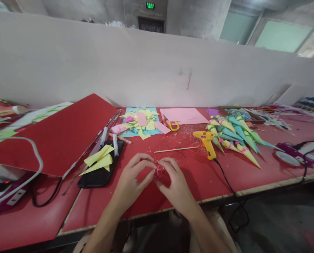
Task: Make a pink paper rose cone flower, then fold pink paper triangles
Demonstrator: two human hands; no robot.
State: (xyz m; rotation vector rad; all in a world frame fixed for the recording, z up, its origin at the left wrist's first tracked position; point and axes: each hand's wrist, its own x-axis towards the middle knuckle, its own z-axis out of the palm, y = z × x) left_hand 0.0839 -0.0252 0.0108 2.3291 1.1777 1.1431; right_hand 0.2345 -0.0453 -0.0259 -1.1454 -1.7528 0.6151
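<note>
Over the red tabletop (212, 182), L hand (134, 175) fingertips pinched a small pink curl (159, 171), R hand (174, 175) fingers bent alongside, grip unclear; it looked v light, soft, prob squashable, best held by its edge.

Both forearms rise bare from the lower edge and lean inward: the left forearm (104, 225) slants up to the right, the right forearm (208, 228) up to the left. The wrists look nearly straight, and the hands meet at the middle with their backs largely uppermost. On the left hand (133, 175), the fingers bend and the index tip comes down close to the thumb in a pinch. The right hand (175, 181) mirrors it with curved fingers (169, 165), its thumb lower and apart from the index tip.
</note>
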